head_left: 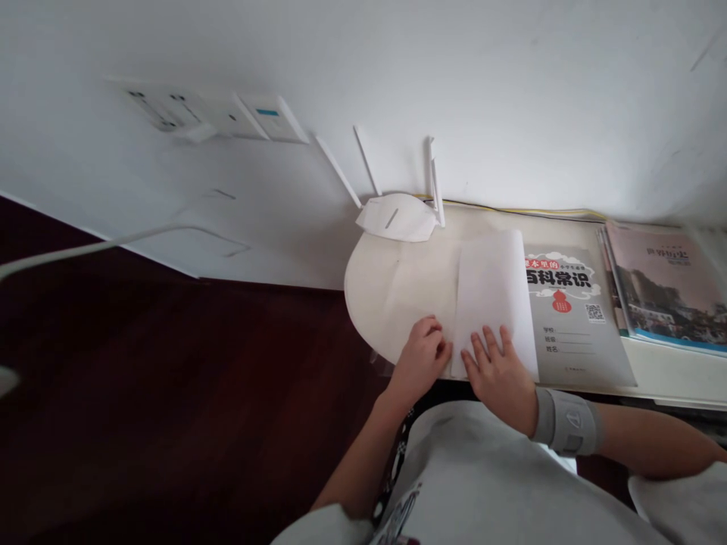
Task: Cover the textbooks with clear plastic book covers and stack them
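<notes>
A sheet of white translucent paper (454,291) lies on a cream desk (363,272), folded over the left part of a grey book (579,325) with red and black characters on its cover. My right hand (500,375) lies flat on the folded flap, fingers stretched out, a grey band on its wrist. My left hand (423,356) rests beside it at the paper's near edge, fingers curled and pinching along the fold.
A white router (400,216) with several antennas stands at the back of the desk by the wall. A stack of books (664,288) lies at the right. Wall sockets (221,117) sit on the white wall at the left. Dark floor lies below left.
</notes>
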The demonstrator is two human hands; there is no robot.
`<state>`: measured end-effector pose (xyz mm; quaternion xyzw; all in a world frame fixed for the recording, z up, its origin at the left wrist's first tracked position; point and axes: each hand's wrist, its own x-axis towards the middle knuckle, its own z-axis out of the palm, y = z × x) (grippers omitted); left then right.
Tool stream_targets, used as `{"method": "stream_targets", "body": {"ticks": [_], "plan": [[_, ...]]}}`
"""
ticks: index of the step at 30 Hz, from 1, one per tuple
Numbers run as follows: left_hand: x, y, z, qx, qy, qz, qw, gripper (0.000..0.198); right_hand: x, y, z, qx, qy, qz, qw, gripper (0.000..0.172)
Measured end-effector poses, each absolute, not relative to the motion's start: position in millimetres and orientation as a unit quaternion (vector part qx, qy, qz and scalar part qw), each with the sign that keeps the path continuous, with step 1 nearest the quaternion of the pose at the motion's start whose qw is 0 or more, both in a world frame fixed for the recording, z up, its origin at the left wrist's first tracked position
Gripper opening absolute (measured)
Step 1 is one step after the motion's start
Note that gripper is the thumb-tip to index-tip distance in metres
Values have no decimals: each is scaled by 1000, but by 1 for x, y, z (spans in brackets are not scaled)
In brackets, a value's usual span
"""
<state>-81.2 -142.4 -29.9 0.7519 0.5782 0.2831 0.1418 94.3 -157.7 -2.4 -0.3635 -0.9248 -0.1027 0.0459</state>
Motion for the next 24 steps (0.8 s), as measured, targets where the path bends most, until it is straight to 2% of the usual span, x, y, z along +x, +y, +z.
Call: {"method": "stream_targets", "body": {"ticks": [8,15,20,22,24], "plan": [[-88,-141,-22,708,581,329,231,21,96,-157,-4,-360,-922,-134,51,32],[-83,-142,-25,732,575,306,199,22,86,-161,-6,-352,-924,-132,75,34],[-82,-143,-33,736,584,296,172,13,97,-141,16,-271,-959,22,85,47],[-82,-144,-35,739,584,291,165,8,115,-104,31,-252,-956,92,123,50],[-82,-144,-36,738,589,290,157,5,135,-52,39,-338,-914,102,200,49]]}}
